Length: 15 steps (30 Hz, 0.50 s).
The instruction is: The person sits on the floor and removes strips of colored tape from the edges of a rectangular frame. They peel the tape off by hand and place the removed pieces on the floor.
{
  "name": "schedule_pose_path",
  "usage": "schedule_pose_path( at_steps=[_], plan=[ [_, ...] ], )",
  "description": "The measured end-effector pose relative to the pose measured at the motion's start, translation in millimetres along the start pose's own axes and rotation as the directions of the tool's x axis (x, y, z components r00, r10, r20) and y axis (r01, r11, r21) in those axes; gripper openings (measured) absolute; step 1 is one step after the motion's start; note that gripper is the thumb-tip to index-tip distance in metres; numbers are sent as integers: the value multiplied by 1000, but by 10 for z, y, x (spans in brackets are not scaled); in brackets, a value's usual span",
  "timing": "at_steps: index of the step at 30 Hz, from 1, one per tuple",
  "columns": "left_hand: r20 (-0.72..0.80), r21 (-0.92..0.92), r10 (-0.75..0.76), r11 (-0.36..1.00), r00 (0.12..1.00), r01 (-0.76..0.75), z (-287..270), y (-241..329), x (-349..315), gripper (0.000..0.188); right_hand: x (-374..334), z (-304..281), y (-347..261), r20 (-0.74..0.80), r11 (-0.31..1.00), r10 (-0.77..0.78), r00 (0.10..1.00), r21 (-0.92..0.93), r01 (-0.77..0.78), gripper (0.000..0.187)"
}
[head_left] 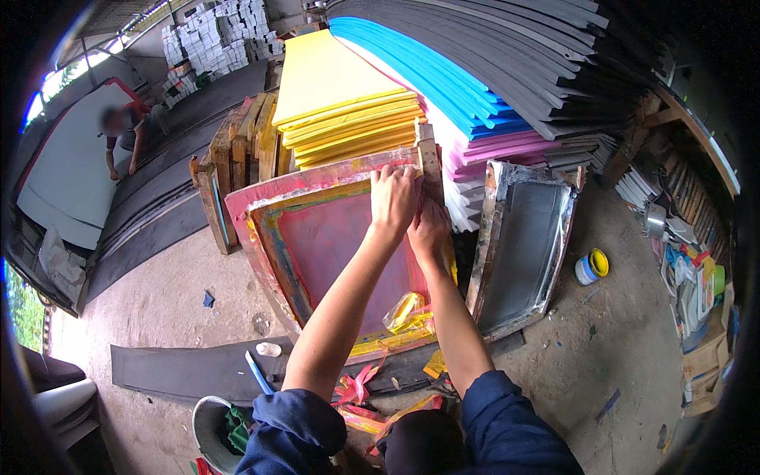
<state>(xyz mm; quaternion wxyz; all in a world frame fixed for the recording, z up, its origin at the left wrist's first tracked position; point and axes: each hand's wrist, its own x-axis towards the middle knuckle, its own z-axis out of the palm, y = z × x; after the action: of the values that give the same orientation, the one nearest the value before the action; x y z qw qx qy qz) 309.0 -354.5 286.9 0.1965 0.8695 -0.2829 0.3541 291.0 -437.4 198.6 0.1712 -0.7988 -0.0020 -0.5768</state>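
Observation:
A wooden screen-printing frame [348,245] with purple-red mesh leans upright in front of me, its borders smeared red, yellow and blue. My left hand [393,196] is closed at its top right corner, fingers curled against the edge. Just beside and below, my right hand [430,229] is closed along the right side of the frame; what its fingers pinch is hidden. A crumpled piece of clear and yellow tape [408,313] hangs at the lower mesh. Peeled red and yellow tape strips [360,385] lie on the floor near my lap.
Another grey-mesh frame [522,245] leans at the right, near a yellow-rimmed paint can [592,267]. Stacked yellow sheets [344,87], blue sheets [427,71] and black sheets [507,47] stand behind. A bucket [212,431] and blue-handled tool [258,372] are near-left. A person [127,134] works far left.

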Motion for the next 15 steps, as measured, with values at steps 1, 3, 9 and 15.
schedule_pose_path(
  at_steps=[1,3,9,15],
  plan=[
    [-16,-78,12,997,1000,-13,12,-46,-14,17,-6,-12,-13,63,999,34,997,-16,-33,21],
    [-8,-199,64,978,998,-64,8,-115,-20,17,25,4,-1,-40,1000,-5,999,9,5,20],
    [56,-260,234,942,971,-212,-48,-310,-55,13,35,-15,-33,12,997,54,998,50,-55,15],
    [-27,-250,287,926,958,-284,-53,-273,-133,10,31,19,35,-80,1000,-4,997,19,6,19]
  ],
)
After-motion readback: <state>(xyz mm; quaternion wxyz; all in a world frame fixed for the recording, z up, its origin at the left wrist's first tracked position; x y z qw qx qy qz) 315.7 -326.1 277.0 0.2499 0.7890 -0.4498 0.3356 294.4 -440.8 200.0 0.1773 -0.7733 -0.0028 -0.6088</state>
